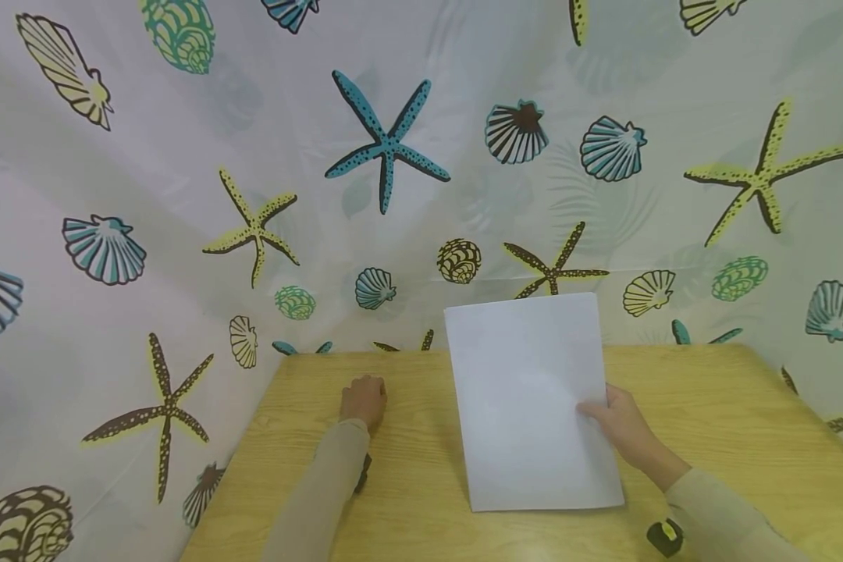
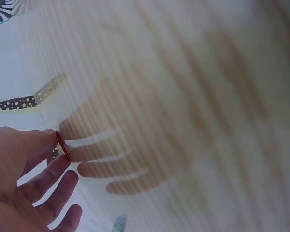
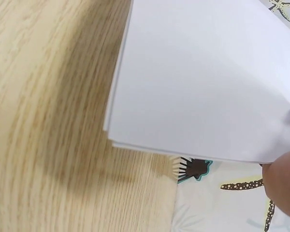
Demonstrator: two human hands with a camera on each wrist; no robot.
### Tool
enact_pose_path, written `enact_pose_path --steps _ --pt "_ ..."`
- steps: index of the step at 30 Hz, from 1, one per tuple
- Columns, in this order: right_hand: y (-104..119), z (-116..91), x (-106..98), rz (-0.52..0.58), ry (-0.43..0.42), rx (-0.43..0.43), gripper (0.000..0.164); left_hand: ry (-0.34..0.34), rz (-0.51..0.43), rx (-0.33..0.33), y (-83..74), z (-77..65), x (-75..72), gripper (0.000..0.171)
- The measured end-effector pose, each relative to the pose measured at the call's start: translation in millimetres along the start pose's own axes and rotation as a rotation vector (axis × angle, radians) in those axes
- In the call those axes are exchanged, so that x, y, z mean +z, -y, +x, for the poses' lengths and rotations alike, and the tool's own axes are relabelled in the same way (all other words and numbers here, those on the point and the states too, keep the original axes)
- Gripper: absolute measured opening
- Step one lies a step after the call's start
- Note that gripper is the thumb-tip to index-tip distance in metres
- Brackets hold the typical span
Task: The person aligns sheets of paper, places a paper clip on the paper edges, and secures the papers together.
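Observation:
My left hand [image 1: 364, 400] is over the far left part of the wooden table. In the left wrist view, its thumb and index finger pinch a small, thin red loop [image 2: 63, 146]; its exact kind I cannot tell. The other fingers are bent loosely below. My right hand [image 1: 625, 425] grips a small stack of white paper sheets [image 1: 534, 406] by its right edge, thumb on the front face and fingers hidden behind. The stack stands tilted up, facing me. Slightly offset sheet edges show at a corner in the right wrist view.
The wooden table [image 1: 407, 468] carries both arms and reaches back to a white cloth [image 1: 421, 234] printed with starfish and shells, which hangs behind and on both sides. Dark wrist straps [image 1: 663, 537] sit at the sleeves.

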State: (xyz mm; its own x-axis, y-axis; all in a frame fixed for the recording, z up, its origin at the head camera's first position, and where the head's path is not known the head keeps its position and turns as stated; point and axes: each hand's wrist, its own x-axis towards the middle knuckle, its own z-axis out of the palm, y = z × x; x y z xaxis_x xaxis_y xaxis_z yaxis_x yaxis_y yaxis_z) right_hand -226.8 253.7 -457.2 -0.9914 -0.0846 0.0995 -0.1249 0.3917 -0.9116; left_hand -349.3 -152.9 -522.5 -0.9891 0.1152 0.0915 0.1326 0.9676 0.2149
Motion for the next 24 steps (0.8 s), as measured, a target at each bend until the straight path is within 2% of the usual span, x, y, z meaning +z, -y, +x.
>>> enact_pose_path --steps 15,20,24 --pt "-1.5 2.2 -1.6 -0.007 0.017 -0.002 0.050 -0.011 -0.061 -0.018 -3.5 -3.9 -8.6 0.013" --pt "-2.5 3.0 -1.9 0.001 0.013 0.004 0.049 -0.016 -0.058 0.001 -2.9 -4.0 -7.0 0.011" --pt "-0.1 2.4 -1.8 0.016 0.004 0.012 0.049 -0.026 -0.062 0.021 -1.7 -2.6 -3.3 0.016"
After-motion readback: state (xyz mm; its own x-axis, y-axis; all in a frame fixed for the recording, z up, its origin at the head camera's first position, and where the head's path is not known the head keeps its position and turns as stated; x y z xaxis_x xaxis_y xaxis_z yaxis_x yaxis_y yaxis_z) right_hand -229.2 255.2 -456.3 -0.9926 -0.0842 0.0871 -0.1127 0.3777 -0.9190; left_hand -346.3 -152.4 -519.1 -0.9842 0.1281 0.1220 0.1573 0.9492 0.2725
